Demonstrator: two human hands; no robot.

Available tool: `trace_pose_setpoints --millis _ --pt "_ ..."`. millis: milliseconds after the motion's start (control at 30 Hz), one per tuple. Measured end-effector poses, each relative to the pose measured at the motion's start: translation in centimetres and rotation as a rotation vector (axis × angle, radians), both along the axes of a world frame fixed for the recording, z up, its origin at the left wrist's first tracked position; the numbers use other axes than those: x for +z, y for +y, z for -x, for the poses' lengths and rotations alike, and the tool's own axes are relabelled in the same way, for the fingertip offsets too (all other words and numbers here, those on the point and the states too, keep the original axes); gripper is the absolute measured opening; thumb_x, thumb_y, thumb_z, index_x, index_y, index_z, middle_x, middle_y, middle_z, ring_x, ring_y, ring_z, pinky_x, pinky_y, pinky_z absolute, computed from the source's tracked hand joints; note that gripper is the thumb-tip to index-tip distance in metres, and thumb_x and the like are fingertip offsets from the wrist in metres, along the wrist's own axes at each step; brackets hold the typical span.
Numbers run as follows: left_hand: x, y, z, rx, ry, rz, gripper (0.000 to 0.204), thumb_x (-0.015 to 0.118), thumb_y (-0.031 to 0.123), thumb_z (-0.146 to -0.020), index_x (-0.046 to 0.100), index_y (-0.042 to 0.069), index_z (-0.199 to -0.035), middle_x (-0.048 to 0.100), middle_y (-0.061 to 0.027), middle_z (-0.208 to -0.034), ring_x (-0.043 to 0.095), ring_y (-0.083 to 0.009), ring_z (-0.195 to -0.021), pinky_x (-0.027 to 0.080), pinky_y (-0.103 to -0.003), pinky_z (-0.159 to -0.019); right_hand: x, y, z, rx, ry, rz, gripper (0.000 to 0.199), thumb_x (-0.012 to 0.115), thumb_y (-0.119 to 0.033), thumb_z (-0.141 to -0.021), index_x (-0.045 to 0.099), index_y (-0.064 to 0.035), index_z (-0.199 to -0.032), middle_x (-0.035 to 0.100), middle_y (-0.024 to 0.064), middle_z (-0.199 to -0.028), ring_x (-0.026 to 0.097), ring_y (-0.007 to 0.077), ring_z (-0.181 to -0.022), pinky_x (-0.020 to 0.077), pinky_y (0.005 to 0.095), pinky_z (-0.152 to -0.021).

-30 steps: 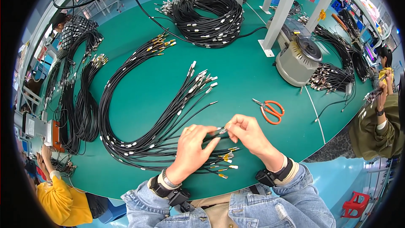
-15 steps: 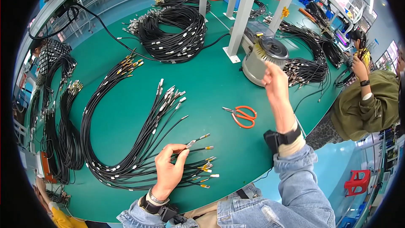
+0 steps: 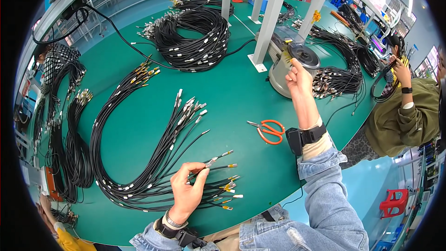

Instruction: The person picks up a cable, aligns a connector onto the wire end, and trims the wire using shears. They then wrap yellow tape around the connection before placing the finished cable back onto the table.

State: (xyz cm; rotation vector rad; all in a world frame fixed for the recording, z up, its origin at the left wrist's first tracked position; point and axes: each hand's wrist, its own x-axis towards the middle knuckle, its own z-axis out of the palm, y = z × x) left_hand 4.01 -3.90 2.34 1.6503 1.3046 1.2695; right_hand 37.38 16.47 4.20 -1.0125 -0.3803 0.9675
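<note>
black cable bundle [image 3: 139,148] laid in a u on the green table [image 3: 241,88], one cable end [image 3: 211,161] pinched by the left hand [image 3: 186,193], orange scissors [image 3: 269,130] beside, right hand [image 3: 297,76] raised at the grey tape dispenser [image 3: 297,60], fingertips closed on yellow tape [image 3: 285,56]

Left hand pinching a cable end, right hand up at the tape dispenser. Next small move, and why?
Probably pull a strip off the dispenser and bring it down to the cable. The right hand is already at the yellow tape at its top, while the left hand pinches one cable end clear of the bundle, apparently ready.
</note>
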Motion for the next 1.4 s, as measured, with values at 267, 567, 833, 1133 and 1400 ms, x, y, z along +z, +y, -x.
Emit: trace_pose_setpoints --millis 267,567,833,1133,1400 --pt "0.9 0.1 -0.7 0.031 0.036 -0.071 0.010 0.065 -0.004 -0.078 0.062 -0.001 -0.086 0.061 -0.0044 -0.068 0.053 -0.0078 -0.056 0.041 -0.020 -0.051 2.5 -3.4 2.0 0.234 0.093 -0.235 0.009 0.057 -0.012 -0.089 0.055 -0.0083 -0.081 0.038 -0.0066 -0.054 0.029 0.0047 -0.043 0.0304 0.0231 -0.047" --pt "1.3 -0.5 -0.7 0.072 0.136 -0.116 0.011 0.068 -0.002 -0.076 0.064 0.002 -0.085 0.059 -0.0036 -0.067 0.046 -0.0055 -0.048 0.036 -0.021 -0.043 1.4 -18.7 14.6 1.007 -0.355 -0.068 0.005 0.059 -0.005 -0.086 0.056 -0.0007 -0.085 0.054 0.0000 -0.078 0.049 0.0060 -0.067 0.0406 0.0206 -0.059" --pt "0.5 -0.8 -0.9 0.074 0.201 -0.236 0.015 0.070 -0.001 -0.073 0.063 0.004 -0.086 0.060 -0.0038 -0.069 0.048 -0.0081 -0.044 0.038 -0.023 -0.041 -1.0 -19.9 16.6 0.946 -0.461 -0.015 0.010 0.061 -0.008 -0.086 0.057 0.0010 -0.084 0.055 -0.0020 -0.072 0.048 0.0029 -0.066 0.0405 0.0202 -0.059" --pt "0.3 -0.7 -0.7 0.054 0.308 -0.344 0.020 0.071 -0.005 -0.069 0.063 0.004 -0.085 0.063 -0.0054 -0.071 0.056 -0.0105 -0.049 0.043 -0.022 -0.042 -0.6 -19.4 16.1 0.961 -0.517 0.022 0.012 0.063 -0.010 -0.084 0.058 0.0008 -0.080 0.054 -0.0030 -0.069 0.046 0.0026 -0.063 0.0394 0.0201 -0.056" --pt "-0.1 -0.6 -0.6 0.045 0.349 -0.428 0.023 0.072 -0.006 -0.067 0.062 0.004 -0.085 0.062 -0.0051 -0.070 0.055 -0.0114 -0.048 0.042 -0.022 -0.040 -0.5 -19.1 15.9 0.981 -0.526 0.040 0.014 0.063 -0.011 -0.084 0.058 0.0010 -0.079 0.053 -0.0034 -0.068 0.046 0.0022 -0.063 0.0390 0.0203 -0.055"
